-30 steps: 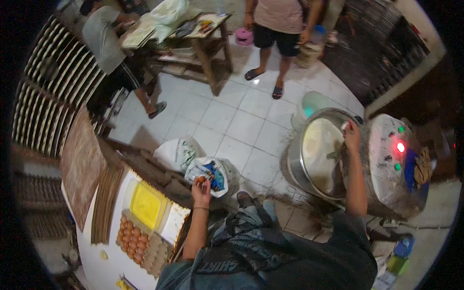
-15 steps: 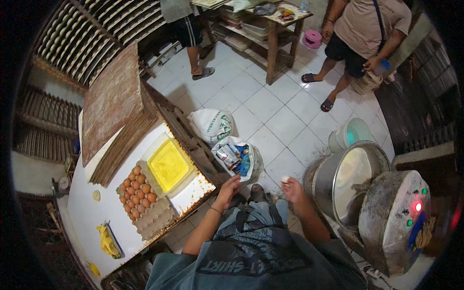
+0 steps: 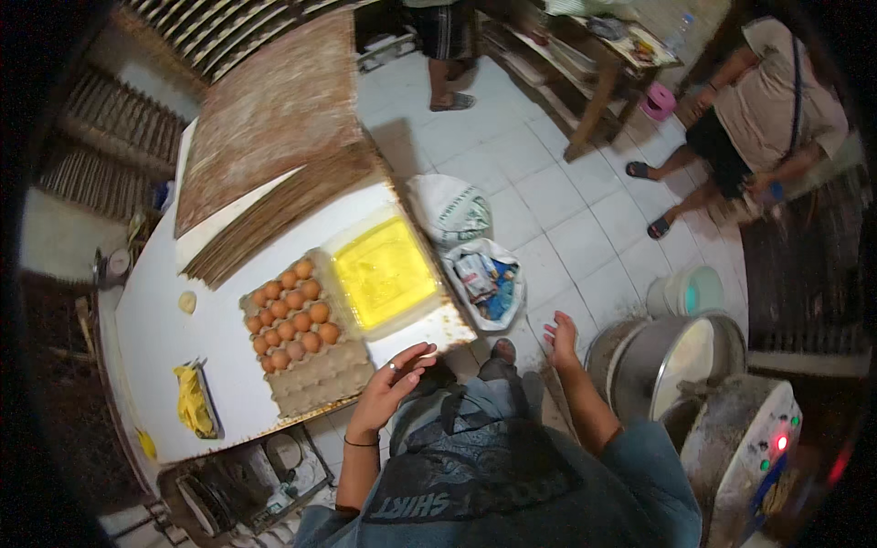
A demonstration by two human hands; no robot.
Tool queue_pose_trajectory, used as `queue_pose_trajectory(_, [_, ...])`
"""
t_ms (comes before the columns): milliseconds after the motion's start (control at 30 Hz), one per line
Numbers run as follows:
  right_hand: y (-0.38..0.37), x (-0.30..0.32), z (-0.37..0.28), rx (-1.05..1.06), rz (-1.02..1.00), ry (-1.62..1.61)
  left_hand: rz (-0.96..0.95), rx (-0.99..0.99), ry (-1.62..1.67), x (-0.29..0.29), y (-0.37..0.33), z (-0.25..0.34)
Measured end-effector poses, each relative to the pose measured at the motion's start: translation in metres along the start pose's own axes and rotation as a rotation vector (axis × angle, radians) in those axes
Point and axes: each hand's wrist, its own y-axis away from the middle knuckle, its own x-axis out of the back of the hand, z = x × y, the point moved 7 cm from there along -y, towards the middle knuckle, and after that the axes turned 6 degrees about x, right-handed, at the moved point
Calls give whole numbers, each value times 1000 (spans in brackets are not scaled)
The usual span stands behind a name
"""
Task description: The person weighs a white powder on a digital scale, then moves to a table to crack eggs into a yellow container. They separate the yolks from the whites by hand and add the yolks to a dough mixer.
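Observation:
My left hand (image 3: 393,391) hovers by the table's near corner, fingers stretched and nothing visible in them. It is nearest to the grey egg tray (image 3: 315,385), which holds several brown eggs (image 3: 292,320) in its far part and bare cups in its near part. Beyond my left hand stands a clear rectangular tub (image 3: 384,274) of yellow contents. My right hand (image 3: 562,340) is raised in front of me over the floor, its fingers apart and no object seen in it. An open white sack (image 3: 491,313) filled with wrappers and blue plastic stands between and beyond the hands.
Stacked brown boards (image 3: 283,119) cover the far table. A small pale dough ball (image 3: 187,302) and a yellow packet (image 3: 194,402) lie to the left. At right stands a mixer with a steel bowl (image 3: 639,365); a bucket (image 3: 685,292) is behind it. Two people stand farther off.
My view has swung left, bringing the table closer to centre. The small white piece at my right fingertips is no longer seen, and those fingers have spread. My left hand is nearer the egg tray.

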Motion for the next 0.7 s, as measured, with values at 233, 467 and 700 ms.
queue_pose_trajectory(233, [161,-186,-180,669,-195,-57,352,-31,-366,172,52,50])
queue_pose_trajectory(467, [304,-501,-130,953,-1258,674,884,-204,-824,382,63,28])
queue_pose_trajectory(700, [270,-616,-71,954,-1081,1543,657,-327,-1085,394,13,32])
